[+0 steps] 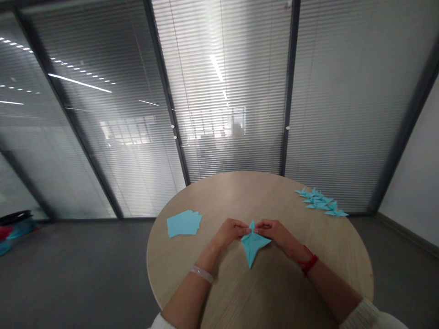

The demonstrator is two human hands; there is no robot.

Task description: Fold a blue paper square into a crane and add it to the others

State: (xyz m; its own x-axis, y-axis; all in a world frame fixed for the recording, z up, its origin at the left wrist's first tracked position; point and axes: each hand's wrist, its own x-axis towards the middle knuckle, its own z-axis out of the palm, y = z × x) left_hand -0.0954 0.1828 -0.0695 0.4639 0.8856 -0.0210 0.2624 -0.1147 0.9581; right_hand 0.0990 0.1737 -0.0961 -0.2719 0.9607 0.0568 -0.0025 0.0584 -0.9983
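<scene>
A partly folded piece of light-blue origami paper [254,244] is held over the middle of the round table, one point toward me and a narrow point away from me. My left hand [232,230] pinches it from the left near the narrow far point. From the right, my right hand [274,232] grips the same far part with thumb and fingers. The two hands almost meet there. Wide flaps spread out below the fingers. A clear band circles my left wrist, and a red band is on my right.
Flat light-blue paper sheets [184,224] lie fanned at the left of the wooden table [236,192]. Several folded blue paper cranes [318,201] cluster near its right edge. Glass panels with blinds [236,151] stand behind. Bins [20,224] are on the floor at far left.
</scene>
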